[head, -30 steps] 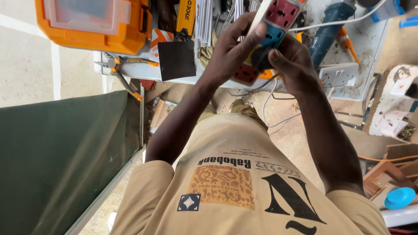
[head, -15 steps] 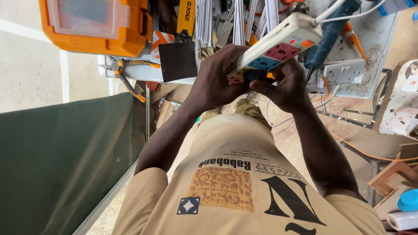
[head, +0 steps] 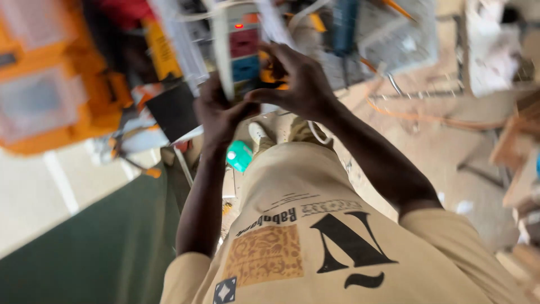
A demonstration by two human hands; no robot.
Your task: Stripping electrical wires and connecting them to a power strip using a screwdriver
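Hands are gripping a white power strip (head: 239, 48) in front of the chest, and the strip is now standing nearly upright, where half a second ago it was lying slanted with its socket face turned up and to the right. The view has also swung and blurred, so the orange case (head: 53, 84) is now sitting lower on the left. Turning the strip on end is bringing its red and blue sockets and a small red light to face the camera, which suggests the person is looking it over rather than setting it down.

The left hand (head: 222, 110) is wrapping around the strip's lower edge, fingers curled shut on it. The right hand (head: 301, 81) is pinching the strip's side between thumb and bent fingers.

Much is hard to read: the strip's top is running out of frame, its cable is getting lost among the clutter behind, and motion blur is smearing the tools there. A green cap-like object (head: 240, 156) is showing below the wrists, its kind unclear.
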